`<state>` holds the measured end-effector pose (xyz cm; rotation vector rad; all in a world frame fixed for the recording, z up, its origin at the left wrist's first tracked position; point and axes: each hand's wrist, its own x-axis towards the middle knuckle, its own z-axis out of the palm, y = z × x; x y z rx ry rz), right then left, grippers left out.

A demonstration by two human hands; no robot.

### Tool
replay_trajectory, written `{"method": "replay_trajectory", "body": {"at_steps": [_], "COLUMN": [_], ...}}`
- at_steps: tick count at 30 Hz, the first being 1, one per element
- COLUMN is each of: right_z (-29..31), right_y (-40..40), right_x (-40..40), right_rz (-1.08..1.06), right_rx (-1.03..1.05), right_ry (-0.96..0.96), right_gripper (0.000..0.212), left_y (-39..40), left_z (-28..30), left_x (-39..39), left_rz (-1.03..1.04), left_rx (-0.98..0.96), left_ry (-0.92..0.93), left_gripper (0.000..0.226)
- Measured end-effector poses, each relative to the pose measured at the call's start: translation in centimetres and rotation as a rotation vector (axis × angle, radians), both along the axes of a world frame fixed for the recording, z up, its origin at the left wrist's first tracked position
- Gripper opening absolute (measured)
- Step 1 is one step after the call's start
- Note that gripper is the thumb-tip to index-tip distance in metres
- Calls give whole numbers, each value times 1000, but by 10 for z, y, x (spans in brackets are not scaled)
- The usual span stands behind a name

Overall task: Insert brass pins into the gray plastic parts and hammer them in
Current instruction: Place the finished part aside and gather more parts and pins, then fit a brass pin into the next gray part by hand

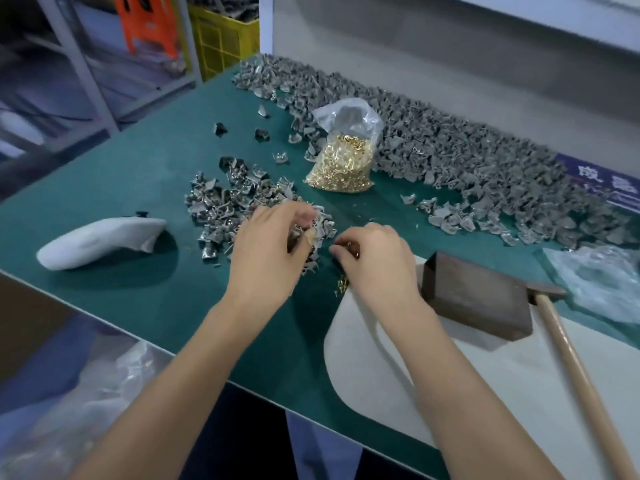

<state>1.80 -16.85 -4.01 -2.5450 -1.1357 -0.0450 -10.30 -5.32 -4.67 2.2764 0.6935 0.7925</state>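
1. Our left hand (268,244) pinches a gray plastic part (317,232) between thumb and fingers, at the near edge of the small pile of parts (225,206) on the table (138,168).
2. Our right hand (375,258), just beside it, curls over loose brass pins (343,282); we cannot tell its grip.
3. Beyond both hands lies the bag of pins (341,164).
4. Right of our right hand sit the dark block (478,296) and the hammer (568,344).

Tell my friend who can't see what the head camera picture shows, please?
Two hands work over a green table: the left hand holds a gray plastic part, the right hand pinches brass pins. A bag of pins, a hammer and a dark block lie nearby.
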Motion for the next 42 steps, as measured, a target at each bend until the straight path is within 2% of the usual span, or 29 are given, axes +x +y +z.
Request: {"method": "replay_trajectory", "body": {"at_steps": [5,8,10,13,19,23,27,31,34,39,42], "right_z": [-4,-5,-5,2,23,25,14,11,10,8,5], "right_y": [7,8,4,-13,-74,-109,-128,-136,-139,-145,-148], "right_x": [-4,-5,-5,5,36,54,69,87,96,104,104], "right_rz": [35,30,19,-54,-107,-174,-218,-222,-200,-175,-202], "right_rx": [-53,-102,-61,127,619,859,972,993,885,731,731], "right_ry": [-53,-81,-60,99,528,668,760,689,458,192,174], "right_gripper": [19,19,16,10,8,5,10,25,20,12,7], "left_y": [4,1,-3,-9,-32,-55,-77,-90,-94,-102,-107], "left_z": [0,6,12,18,15,12,14,13,9,8,6], "left_x": [-2,-3,-3,4,44,85,122,147,156,164,167], "left_rz": [16,-54,-106,-202,-344,-404,-497,-541,-526,-540,-527], "left_rx": [-18,-222,-375,-526,-542,-535,-491,-372,-297,-311,-346], "left_ry": [-17,-169,-312,-420,-411,-384,-308,-223,-190,-194,-208], "left_gripper": [21,19,20,24,31,26,26,22,20,19,19]}}
